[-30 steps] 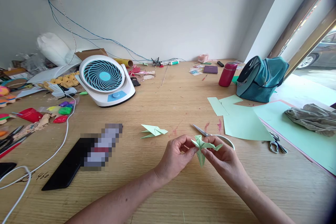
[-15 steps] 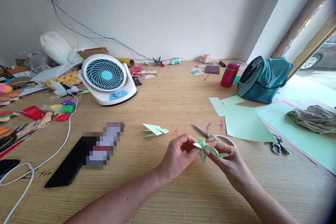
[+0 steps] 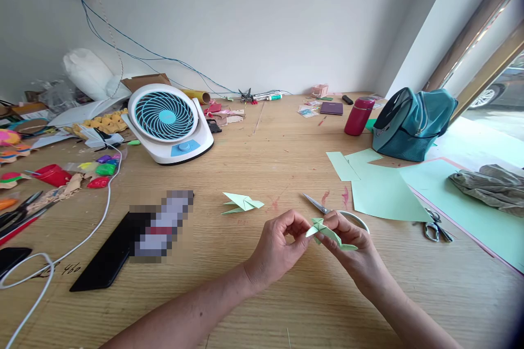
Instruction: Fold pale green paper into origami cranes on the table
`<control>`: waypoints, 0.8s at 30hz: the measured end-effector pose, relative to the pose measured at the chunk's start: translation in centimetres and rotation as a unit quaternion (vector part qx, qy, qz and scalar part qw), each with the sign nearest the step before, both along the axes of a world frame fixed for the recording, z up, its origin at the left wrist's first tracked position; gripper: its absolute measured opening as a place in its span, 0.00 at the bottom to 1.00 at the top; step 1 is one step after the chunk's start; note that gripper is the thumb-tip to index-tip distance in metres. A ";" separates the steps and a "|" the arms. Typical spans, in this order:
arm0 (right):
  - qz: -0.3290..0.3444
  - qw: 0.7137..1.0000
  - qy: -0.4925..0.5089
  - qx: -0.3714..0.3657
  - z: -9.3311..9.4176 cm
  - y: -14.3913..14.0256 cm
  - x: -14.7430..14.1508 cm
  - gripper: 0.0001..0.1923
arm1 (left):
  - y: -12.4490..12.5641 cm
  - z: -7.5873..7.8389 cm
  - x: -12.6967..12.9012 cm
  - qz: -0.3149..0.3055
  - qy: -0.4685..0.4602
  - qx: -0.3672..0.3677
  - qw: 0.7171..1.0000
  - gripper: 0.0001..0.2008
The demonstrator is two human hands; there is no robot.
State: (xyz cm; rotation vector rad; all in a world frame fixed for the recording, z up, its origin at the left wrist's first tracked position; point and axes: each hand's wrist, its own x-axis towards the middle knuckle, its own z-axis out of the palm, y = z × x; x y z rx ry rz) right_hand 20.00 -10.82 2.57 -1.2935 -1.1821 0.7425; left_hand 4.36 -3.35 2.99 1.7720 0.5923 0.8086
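Note:
Between my hands is a light green folded paper figure [image 3: 328,234] with several pointed flaps. My left hand [image 3: 282,242] pinches its left tip between thumb and forefinger. My right hand [image 3: 347,245] grips the body from the right, thumb below and fingers on top, hiding part of it. A second light green folded paper piece [image 3: 243,202] lies on the table to the left, touched by neither hand. Just behind my right hand rest scissors [image 3: 315,203], blades pointing up and left, their white handle partly covered by my fingers.
Light green paper sheets [image 3: 387,193] spread to the right, beside small metal snips [image 3: 432,230]. A teal bag [image 3: 413,125] and a red flask [image 3: 359,116] stand behind. At left are a white fan [image 3: 167,120], a black case [image 3: 110,253] and a white cable [image 3: 107,202].
The paper figure has turned and tilted in my fingers; its lower flap, which hung down, now shows much less. Both hands stay in nearly the same place.

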 end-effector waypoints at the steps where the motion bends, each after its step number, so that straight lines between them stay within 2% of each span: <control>1: -0.005 1.000 -0.001 0.005 0.0 0.0 0.0 0.16 | 0.0 0.2 0.0 -0.004 0.001 0.005 1.000 0.06; 5: -0.003 1.000 0.008 -0.004 -1.0 -0.1 0.1 0.12 | -0.2 0.6 0.0 -0.014 0.007 0.008 1.000 0.08; 9: 0.028 0.999 0.019 -0.006 -2.3 -0.2 -0.1 0.09 | -0.2 0.5 0.0 0.020 0.029 0.007 0.999 0.09; 12: 0.035 0.998 0.037 -0.025 -2.4 -0.2 -0.4 0.10 | 0.0 0.2 0.0 0.052 0.039 0.042 0.997 0.06; 15: 0.020 0.997 0.052 -0.048 -1.8 -0.1 -0.6 0.15 | 0.3 -0.2 0.0 0.058 0.033 0.057 0.996 0.05; 19: 0.013 0.995 0.060 -0.076 -1.4 -0.1 -0.5 0.18 | 0.6 -0.5 0.1 0.031 0.000 -0.030 0.999 0.06; 22: 0.044 0.987 0.128 -0.090 -1.5 -0.1 -0.4 0.18 | 0.5 -0.4 0.2 -0.006 -0.030 -0.107 0.994 0.08; 24: 0.056 0.982 0.158 -0.089 -1.6 -0.1 -0.3 0.18 | 0.6 -0.3 0.2 -0.013 -0.031 -0.119 0.992 0.09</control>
